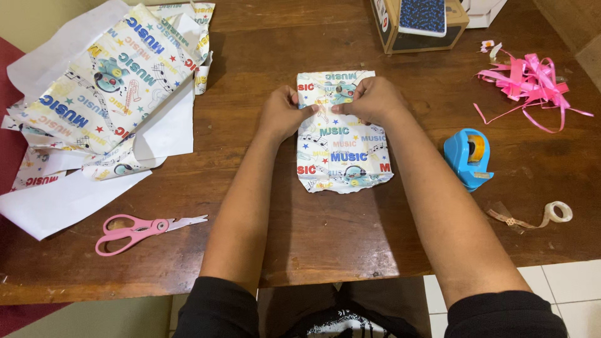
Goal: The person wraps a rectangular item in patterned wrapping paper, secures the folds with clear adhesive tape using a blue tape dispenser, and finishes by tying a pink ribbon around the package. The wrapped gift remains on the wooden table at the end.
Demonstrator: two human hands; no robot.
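Pressing down along the upper part of a wrapped parcel (343, 134), both hands work at the middle of the wooden table (313, 231).

Item: wrapped parcel, flat and rectangular, covered in white paper printed with coloured letters and cartoon figures. It lies flat at the table's centre. Its long axis runs away from the person toward the far edge; the far short end sits under the hands, the near short end points back at the person.

Item: left hand (283, 114), fingers curled and pressed together, thumb and fingertips pinching the paper at the parcel's upper left.

Item: right hand (370, 100), fingers bunched, pinching the paper just beside the left thumb, the two hands almost touching.

Progress, as judged: the paper already encloses the parcel and the near end looks folded, though crumpled. The seam under the fingers appears unfixed; no tape can be made out on it.

Item: blue tape dispenser (468, 156), right of the parcel, untouched.
Item: pink scissors (141, 230), near left, lying closed.
Item: spare wrapping paper (106, 81), heaped at far left.
Item: pink ribbon (532, 81), tangled at far right.
Item: cardboard box (421, 25), at the far edge.
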